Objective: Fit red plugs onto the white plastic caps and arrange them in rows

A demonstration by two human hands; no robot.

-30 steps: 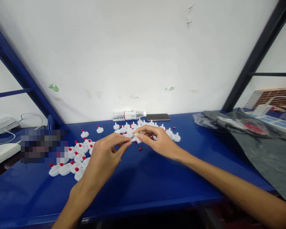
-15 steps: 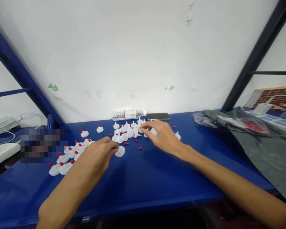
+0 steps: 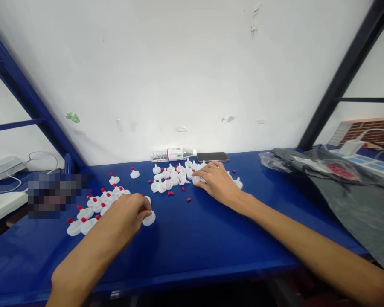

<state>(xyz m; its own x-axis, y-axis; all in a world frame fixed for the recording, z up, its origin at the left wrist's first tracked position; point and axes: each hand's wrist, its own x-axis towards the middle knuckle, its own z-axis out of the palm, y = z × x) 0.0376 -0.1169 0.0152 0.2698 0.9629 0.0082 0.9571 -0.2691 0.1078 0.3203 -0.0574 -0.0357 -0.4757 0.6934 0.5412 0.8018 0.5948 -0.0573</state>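
Note:
My left hand (image 3: 129,213) is closed, its fingertips pinching a white plastic spout lid (image 3: 149,218) low over the blue table. Its spout end is hidden by the fingers. Left of that hand stand several white lids with red caps (image 3: 87,225) on their spouts, some partly covered by the hand and forearm. My right hand (image 3: 216,181) reaches over the right side of a pile of uncapped white spout lids (image 3: 174,181), fingers spread and curved, a lid (image 3: 196,179) just under the fingertips. Several loose red caps (image 3: 188,199) lie in front of the pile.
Against the wall lie a clear plastic bottle (image 3: 174,154) on its side and a dark phone (image 3: 213,157). Grey plastic bags (image 3: 348,204) cover the table's right part, near a power strip (image 3: 368,162). Blue metal posts (image 3: 28,98) rise at the left.
My left hand has moved left and nearer to me with the lid. My right hand has shifted slightly right, its fingers now spread over the pile rather than pinched together.

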